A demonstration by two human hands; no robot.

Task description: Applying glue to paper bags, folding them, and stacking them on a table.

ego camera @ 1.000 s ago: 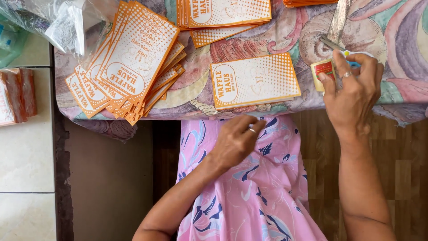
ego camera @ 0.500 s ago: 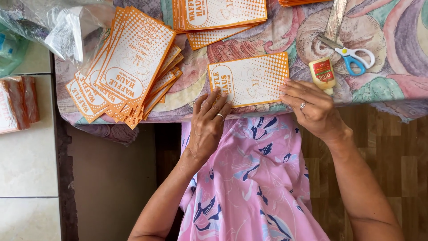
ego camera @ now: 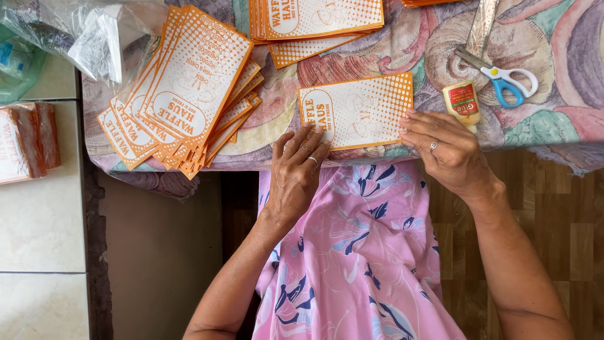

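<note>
A plastic bag (ego camera: 94,38) is lying crumpled, contents unclear. Both hands, left (ego camera: 299,170) and right (ego camera: 447,151), are pressing flat, fingers spread, on the card (ego camera: 358,110), gripping nothing.

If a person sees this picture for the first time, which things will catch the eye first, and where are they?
The eye goes first to the single orange-and-white printed card at the near table edge, with the left hand touching its lower left corner and the right hand at its right edge. Next comes the fanned pile of similar cards to the left. Right of the single card stand a small glue bottle and blue-handled scissors.
</note>
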